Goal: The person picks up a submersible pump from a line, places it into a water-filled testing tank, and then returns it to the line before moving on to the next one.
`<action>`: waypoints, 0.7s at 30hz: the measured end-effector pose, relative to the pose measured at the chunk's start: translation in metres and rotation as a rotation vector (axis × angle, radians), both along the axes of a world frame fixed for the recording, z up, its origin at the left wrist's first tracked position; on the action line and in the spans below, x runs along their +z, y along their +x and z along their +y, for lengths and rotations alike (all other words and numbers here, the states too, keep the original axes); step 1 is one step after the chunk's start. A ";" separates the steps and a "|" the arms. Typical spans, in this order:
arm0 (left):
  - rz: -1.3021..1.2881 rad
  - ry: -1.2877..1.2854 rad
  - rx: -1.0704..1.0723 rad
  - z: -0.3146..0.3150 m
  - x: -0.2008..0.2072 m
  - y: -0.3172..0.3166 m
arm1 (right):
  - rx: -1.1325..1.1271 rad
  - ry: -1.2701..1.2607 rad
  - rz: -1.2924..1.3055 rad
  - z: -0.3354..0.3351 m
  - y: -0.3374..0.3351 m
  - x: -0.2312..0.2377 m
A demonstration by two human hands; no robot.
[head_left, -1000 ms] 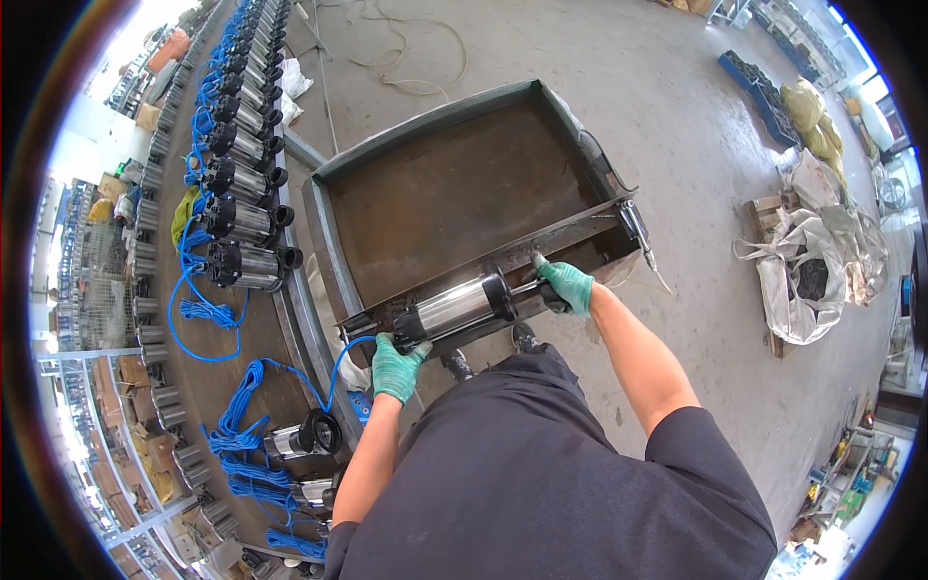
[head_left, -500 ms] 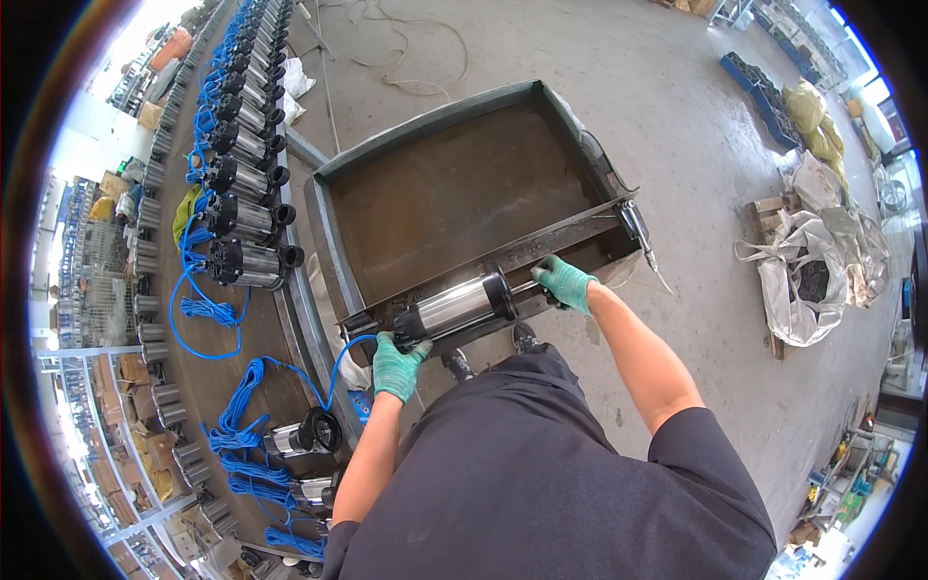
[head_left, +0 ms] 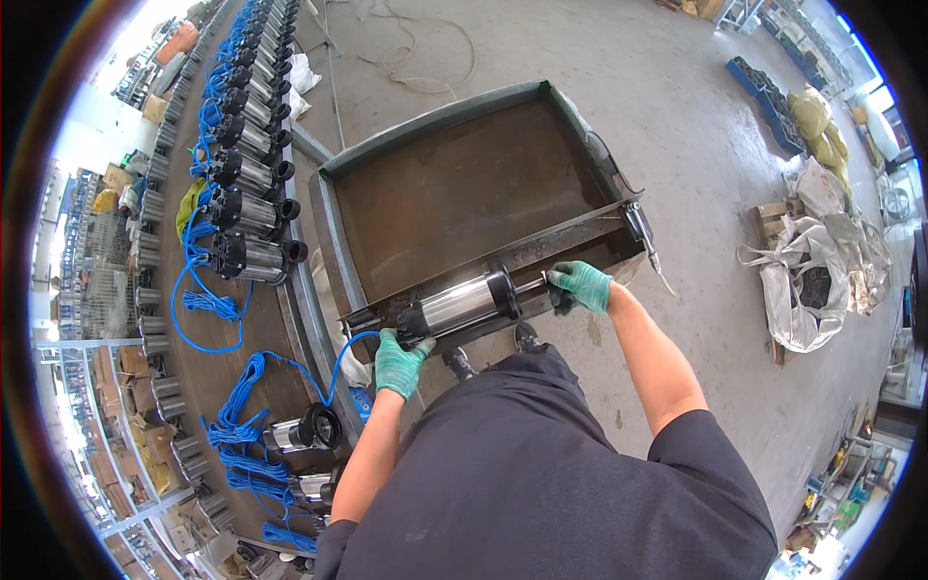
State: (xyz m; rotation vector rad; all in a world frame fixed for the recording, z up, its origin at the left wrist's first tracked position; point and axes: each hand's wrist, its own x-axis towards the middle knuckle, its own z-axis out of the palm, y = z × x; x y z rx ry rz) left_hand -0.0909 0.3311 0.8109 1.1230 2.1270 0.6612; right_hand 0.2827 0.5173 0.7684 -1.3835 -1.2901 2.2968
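A submersible pump with a shiny steel body and black ends lies across the near edge of a brown metal tank. My left hand, in a green glove, is closed on the pump's black left end, where a blue cable comes out. From the pump's right end a short metal rod or pipe sticks out. At its tip, my gloved right hand is closed around a small dark part; the fingers hide most of it.
Similar pumps with blue cables stand in a long row on the bench at left. Two more pumps lie nearer, beside coiled cable. An air nozzle hangs at the tank's right corner. White sacks sit on a pallet at right.
My right hand has shifted slightly right, away from the pump's end, baring more of the rod. A dark part shows more under its fingers. My left hand stays on the pump.
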 end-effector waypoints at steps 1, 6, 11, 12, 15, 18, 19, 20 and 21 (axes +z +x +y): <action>-0.001 -0.002 0.000 0.000 -0.001 0.000 | 0.021 0.038 -0.040 0.000 0.000 -0.001; -0.001 -0.009 -0.008 -0.002 -0.009 -0.005 | -0.023 0.049 -0.097 -0.009 -0.005 0.002; -0.007 -0.014 -0.026 0.000 -0.008 -0.006 | -0.145 -0.072 -0.021 -0.015 -0.009 -0.006; -0.001 -0.021 -0.025 0.000 -0.007 -0.006 | -0.117 -0.039 -0.068 -0.015 -0.012 -0.005; 0.014 -0.034 -0.023 0.001 -0.003 -0.004 | -0.056 0.024 -0.201 -0.014 -0.022 0.004; 0.024 -0.034 -0.022 -0.001 -0.004 -0.004 | -0.041 0.042 -0.300 -0.010 -0.029 0.016; 0.026 -0.039 -0.022 0.000 -0.004 -0.004 | -0.035 0.065 -0.322 -0.009 -0.030 0.017; 0.028 -0.043 -0.022 0.000 -0.003 -0.004 | -0.029 0.089 -0.345 -0.008 -0.031 0.018; 0.020 -0.035 -0.023 0.000 -0.004 -0.005 | -0.022 0.075 -0.366 -0.008 -0.031 0.018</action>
